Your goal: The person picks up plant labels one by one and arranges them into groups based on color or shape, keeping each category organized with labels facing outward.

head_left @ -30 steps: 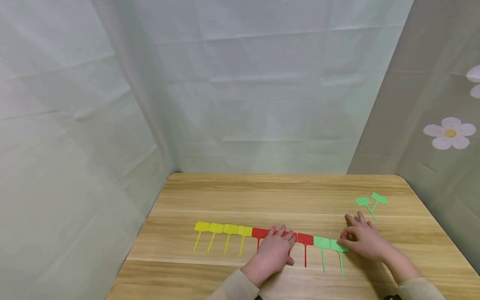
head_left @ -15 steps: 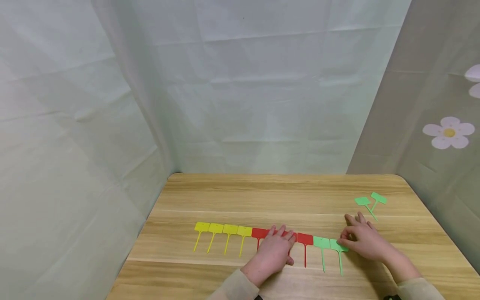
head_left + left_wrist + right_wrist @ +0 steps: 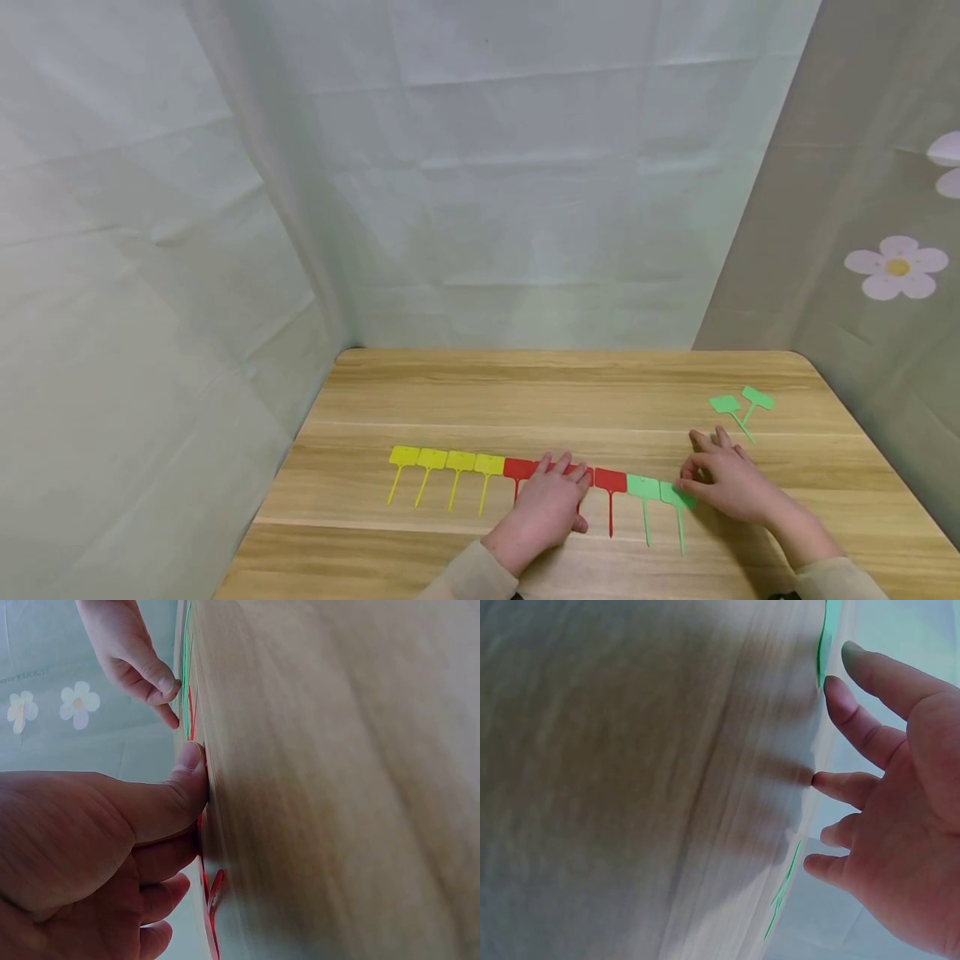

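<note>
T-shaped plant labels lie side by side in one row in the head view: yellow labels (image 3: 432,459) at the left, red labels (image 3: 611,481) in the middle, two green ones at the right. My left hand (image 3: 546,504) rests with spread fingers over the middle red labels and partly hides them. In the left wrist view its thumb (image 3: 191,769) lies along the row. My right hand (image 3: 731,483) touches the end green label (image 3: 678,495) with thumb and index fingertips, covering its upper right part. In the right wrist view the index fingertip (image 3: 838,694) meets that label's edge, the other fingers extended.
Two loose green labels (image 3: 726,404) lie crossed beyond my right hand, near the table's (image 3: 525,387) back right. Pale cloth walls (image 3: 525,208) stand behind and at the sides, with flowers printed on the right one.
The end green label has shifted very slightly left under my right fingertips. Both hands otherwise stay where they were.
</note>
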### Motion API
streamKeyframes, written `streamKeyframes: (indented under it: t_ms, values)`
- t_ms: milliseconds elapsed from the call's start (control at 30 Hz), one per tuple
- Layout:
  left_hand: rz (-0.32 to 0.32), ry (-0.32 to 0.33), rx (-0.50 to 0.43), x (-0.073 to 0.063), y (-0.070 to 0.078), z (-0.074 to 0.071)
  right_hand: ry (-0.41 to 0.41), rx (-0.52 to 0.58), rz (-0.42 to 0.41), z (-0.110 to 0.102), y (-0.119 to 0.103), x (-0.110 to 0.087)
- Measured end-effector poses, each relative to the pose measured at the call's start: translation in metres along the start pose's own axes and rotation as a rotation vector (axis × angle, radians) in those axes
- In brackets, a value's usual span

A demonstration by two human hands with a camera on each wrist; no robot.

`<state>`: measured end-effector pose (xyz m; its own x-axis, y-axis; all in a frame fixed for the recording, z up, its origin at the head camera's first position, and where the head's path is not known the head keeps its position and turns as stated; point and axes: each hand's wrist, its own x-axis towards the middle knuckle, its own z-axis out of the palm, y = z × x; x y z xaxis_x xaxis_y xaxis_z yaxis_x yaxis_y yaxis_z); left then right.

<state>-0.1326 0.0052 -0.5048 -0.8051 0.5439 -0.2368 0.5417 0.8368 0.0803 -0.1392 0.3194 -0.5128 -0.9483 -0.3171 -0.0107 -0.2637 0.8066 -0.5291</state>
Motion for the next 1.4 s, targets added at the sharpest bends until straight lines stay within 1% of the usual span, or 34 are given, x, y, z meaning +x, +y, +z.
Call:
streamKeyframes:
  t_ms: [267,533,767,967,1200,1333,1400]
  values:
    - [0.003,0.002,0.012,0.0,0.0,0.001,0.002,-0.001,-0.011,0.0,0.001,0.0]
    - [0.004,0.005,0.027,0.001,-0.001,0.003,-0.005,0.022,-0.014,-0.001,0.001,0.0]
    - [0.011,0.027,0.033,0.0,-0.001,0.003,-0.006,-0.018,-0.009,-0.001,0.002,0.002]
    - [0.012,0.025,0.029,0.0,-0.001,0.003,-0.005,-0.019,-0.006,-0.003,0.002,0.003]
    - [0.011,0.019,0.034,0.0,-0.002,0.003,0.001,-0.026,-0.026,-0.007,0.003,0.004]
    - [0.014,0.018,0.029,0.0,-0.002,0.003,0.009,0.032,-0.038,-0.014,0.007,0.007]
    - [0.017,0.019,0.031,0.0,-0.002,0.003,0.034,0.056,-0.036,-0.021,0.011,0.01]
